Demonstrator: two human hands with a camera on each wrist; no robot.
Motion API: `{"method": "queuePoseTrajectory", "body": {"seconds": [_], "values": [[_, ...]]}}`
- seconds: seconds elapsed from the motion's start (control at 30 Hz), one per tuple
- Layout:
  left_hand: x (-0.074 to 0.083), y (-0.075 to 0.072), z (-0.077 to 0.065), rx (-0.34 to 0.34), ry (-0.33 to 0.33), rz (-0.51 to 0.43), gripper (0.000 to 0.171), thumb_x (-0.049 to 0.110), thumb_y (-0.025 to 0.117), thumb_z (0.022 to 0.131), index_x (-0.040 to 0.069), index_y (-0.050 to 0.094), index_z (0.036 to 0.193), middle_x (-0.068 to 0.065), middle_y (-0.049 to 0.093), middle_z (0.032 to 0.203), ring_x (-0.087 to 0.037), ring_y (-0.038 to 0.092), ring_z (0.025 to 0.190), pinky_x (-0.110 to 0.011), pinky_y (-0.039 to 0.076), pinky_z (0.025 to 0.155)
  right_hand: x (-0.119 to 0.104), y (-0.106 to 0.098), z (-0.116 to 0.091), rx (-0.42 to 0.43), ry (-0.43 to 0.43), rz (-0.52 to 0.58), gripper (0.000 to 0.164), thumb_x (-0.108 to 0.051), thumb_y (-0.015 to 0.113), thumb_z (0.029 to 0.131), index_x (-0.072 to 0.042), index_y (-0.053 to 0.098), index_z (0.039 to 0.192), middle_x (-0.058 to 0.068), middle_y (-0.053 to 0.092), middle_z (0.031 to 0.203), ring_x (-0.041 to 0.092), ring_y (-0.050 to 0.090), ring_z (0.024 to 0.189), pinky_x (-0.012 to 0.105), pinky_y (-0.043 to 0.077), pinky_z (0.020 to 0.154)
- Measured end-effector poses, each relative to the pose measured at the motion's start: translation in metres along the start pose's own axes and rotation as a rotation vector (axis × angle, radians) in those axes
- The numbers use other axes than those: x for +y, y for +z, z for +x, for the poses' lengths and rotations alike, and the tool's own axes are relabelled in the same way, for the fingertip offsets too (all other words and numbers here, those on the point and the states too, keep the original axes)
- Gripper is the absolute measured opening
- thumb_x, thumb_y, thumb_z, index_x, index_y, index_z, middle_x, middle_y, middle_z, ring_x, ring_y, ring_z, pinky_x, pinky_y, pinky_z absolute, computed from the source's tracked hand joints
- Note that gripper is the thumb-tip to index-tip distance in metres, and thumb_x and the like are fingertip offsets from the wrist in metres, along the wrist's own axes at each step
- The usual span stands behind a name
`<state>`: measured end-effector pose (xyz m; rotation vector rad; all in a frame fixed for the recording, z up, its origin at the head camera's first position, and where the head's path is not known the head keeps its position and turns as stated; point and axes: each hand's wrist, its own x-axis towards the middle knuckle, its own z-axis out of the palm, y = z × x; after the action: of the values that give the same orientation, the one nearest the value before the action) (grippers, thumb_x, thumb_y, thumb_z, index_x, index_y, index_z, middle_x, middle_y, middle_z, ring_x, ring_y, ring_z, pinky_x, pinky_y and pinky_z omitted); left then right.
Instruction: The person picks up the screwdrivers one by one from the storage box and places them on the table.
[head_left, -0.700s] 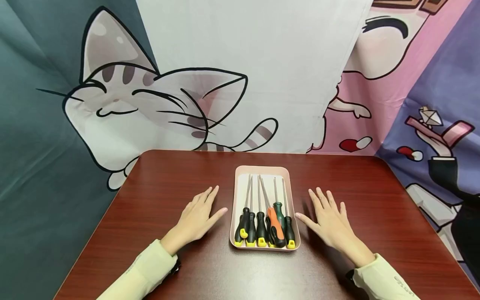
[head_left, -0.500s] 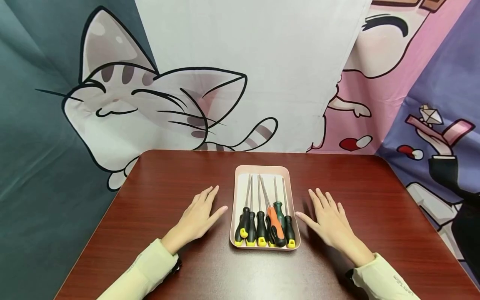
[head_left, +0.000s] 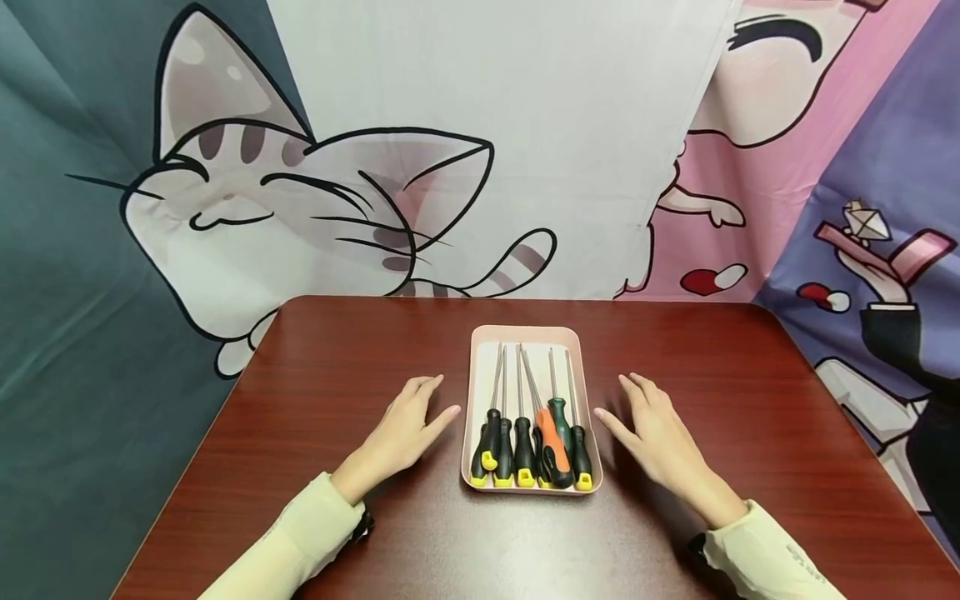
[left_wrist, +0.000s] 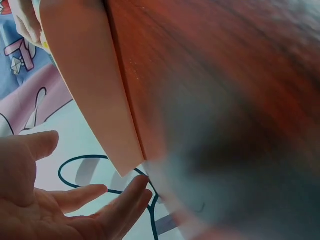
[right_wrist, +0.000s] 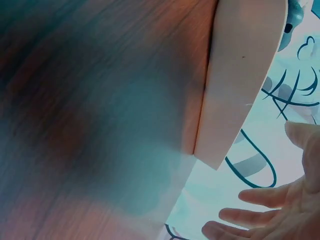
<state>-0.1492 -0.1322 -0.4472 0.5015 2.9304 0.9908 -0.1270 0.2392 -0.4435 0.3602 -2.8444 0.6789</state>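
Note:
A shallow pink tray (head_left: 477, 392) with a white bottom lies on the table between my hands. Several screwdrivers fill it side by side, shafts pointing away; most have black handles with yellow ends, one has an orange handle (head_left: 552, 446) and one a green handle (head_left: 558, 419). My left hand (head_left: 401, 425) hovers just left of the tray, fingers relaxed, thumb toward its side. On the other side, my right hand (head_left: 660, 437) mirrors it, thumb near the tray's right edge. Both hold nothing. Each wrist view shows the tray's outer wall (left_wrist: 95, 85) beside spread fingers.
The tray rests on a reddish-brown wooden table (head_left: 360, 333) with rounded far corners. Behind the table hangs a cloth backdrop (head_left: 450, 75) printed with a cartoon cat and other figures. My sleeves (head_left: 315, 525) are pale, with something dark at each cuff.
Both hands have lifted a little and their fingers have drawn together and bent slightly; the left has edged toward the tray. The head view has tilted slightly. The tray and screwdrivers stay in place.

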Motion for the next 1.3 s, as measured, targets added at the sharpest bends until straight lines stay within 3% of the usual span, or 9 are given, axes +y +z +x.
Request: {"method": "queuePoseTrajectory", "body": {"seconds": [0.27, 0.47, 0.57, 0.73, 0.87, 1.07, 1.3], "values": [[0.005, 0.001, 0.006, -0.009, 0.0, -0.047, 0.064, 0.04, 0.061, 0.099, -0.001, 0.046, 0.146, -0.02, 0.054, 0.134, -0.03, 0.059, 0.107, -0.051, 0.046, 0.098, -0.005, 0.0, 0.004, 0.072, -0.012, 0.116, 0.058, -0.03, 0.07, 0.094, 0.01, 0.054, 0.133, 0.023, 0.049, 0.123, 0.041, 0.047, 0.113, 0.057, 0.044, 0.095], [0.009, 0.002, 0.01, -0.023, -0.026, -0.091, 0.061, 0.037, 0.063, 0.099, -0.001, 0.048, 0.145, -0.02, 0.055, 0.134, -0.025, 0.065, 0.101, -0.049, 0.048, 0.099, -0.014, -0.003, 0.009, 0.118, -0.02, 0.202, 0.042, -0.021, 0.075, 0.09, 0.005, 0.065, 0.121, 0.013, 0.053, 0.102, 0.025, 0.054, 0.081, 0.033, 0.047, 0.067], [0.01, 0.004, 0.013, -0.036, -0.025, -0.118, 0.059, 0.034, 0.064, 0.099, -0.002, 0.049, 0.144, -0.02, 0.056, 0.133, -0.025, 0.066, 0.099, -0.048, 0.049, 0.098, -0.017, -0.006, 0.011, 0.121, -0.013, 0.245, 0.035, -0.019, 0.076, 0.089, 0.002, 0.069, 0.116, 0.01, 0.056, 0.094, 0.018, 0.055, 0.074, 0.025, 0.047, 0.061], [0.012, 0.008, 0.015, -0.052, -0.02, -0.155, 0.058, 0.032, 0.064, 0.099, -0.004, 0.05, 0.142, -0.019, 0.058, 0.129, -0.028, 0.064, 0.1, -0.052, 0.043, 0.105, -0.022, -0.01, 0.016, 0.082, 0.017, 0.294, 0.032, -0.018, 0.077, 0.088, 0.002, 0.071, 0.112, 0.007, 0.059, 0.089, 0.014, 0.059, 0.072, 0.028, 0.054, 0.063], [0.014, 0.011, 0.018, -0.051, -0.015, -0.165, 0.056, 0.028, 0.065, 0.098, -0.005, 0.052, 0.14, -0.018, 0.061, 0.125, -0.019, 0.065, 0.091, -0.05, 0.044, 0.103, -0.028, -0.01, 0.02, 0.049, 0.023, 0.315, 0.029, -0.014, 0.078, 0.087, 0.004, 0.071, 0.108, 0.006, 0.061, 0.084, 0.015, 0.06, 0.07, 0.028, 0.056, 0.062], [0.015, 0.015, 0.023, -0.066, -0.033, -0.191, 0.054, 0.023, 0.067, 0.097, -0.006, 0.052, 0.139, -0.018, 0.061, 0.124, -0.009, 0.065, 0.078, -0.036, 0.056, 0.083, -0.037, -0.009, 0.023, -0.069, 0.071, 0.429, 0.027, -0.012, 0.076, 0.089, 0.008, 0.069, 0.106, 0.003, 0.062, 0.072, 0.023, 0.062, 0.05, 0.024, 0.052, 0.049], [0.015, 0.019, 0.024, -0.114, -0.068, -0.284, 0.056, 0.019, 0.066, 0.097, -0.008, 0.047, 0.142, -0.019, 0.059, 0.126, -0.012, 0.068, 0.065, -0.027, 0.058, 0.06, -0.045, -0.004, 0.028, -0.168, 0.063, 0.419, 0.027, -0.017, 0.076, 0.089, 0.006, 0.071, 0.1, -0.001, 0.063, 0.067, 0.019, 0.062, 0.049, 0.023, 0.051, 0.05]]}}
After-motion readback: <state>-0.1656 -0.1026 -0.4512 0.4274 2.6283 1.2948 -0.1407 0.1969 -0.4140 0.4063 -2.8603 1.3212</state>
